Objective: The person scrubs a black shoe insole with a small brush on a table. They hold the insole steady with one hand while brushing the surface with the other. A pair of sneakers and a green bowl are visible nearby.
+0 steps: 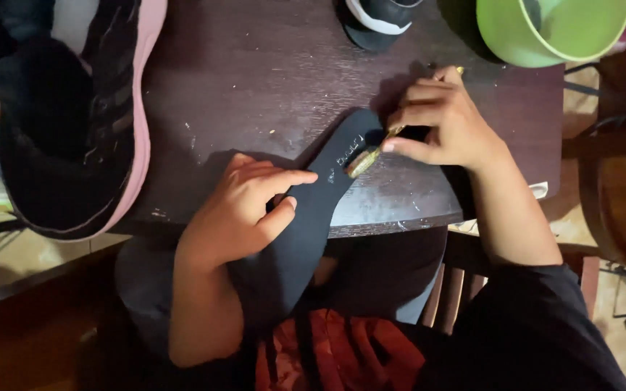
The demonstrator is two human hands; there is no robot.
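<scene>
Below the camera, the left hand (pixel 237 210) was closed on a dark shoe insole (pixel 306 217), thumb pressed on its upper face and fingers laid across its near edge, pinning it against the front lip of the dark wooden table (pixel 255 80). The insole lay slanted: its rounded end rested on the tabletop near the middle, while its lower part hung past the table's edge over the person's lap. The right hand (pixel 443 127) was pinched shut around a small brush (pixel 374 152) with a yellowish handle, the bristle end touching the insole's rounded end just beside a pale printed mark.

Left of the insole, a black shoe with a pink sole (pixel 74 130) lay on its side, jutting past the table's left and front edges. At the far edge stood the toe of a black and white shoe (pixel 374 22), and a green plastic bowl (pixel 545 29) overhung the far right corner. Between those things and the hands, a broad stretch of tabletop, flecked with pale crumbs, lay open. A wooden chair (pixel 617 203) stood close off the right edge.
</scene>
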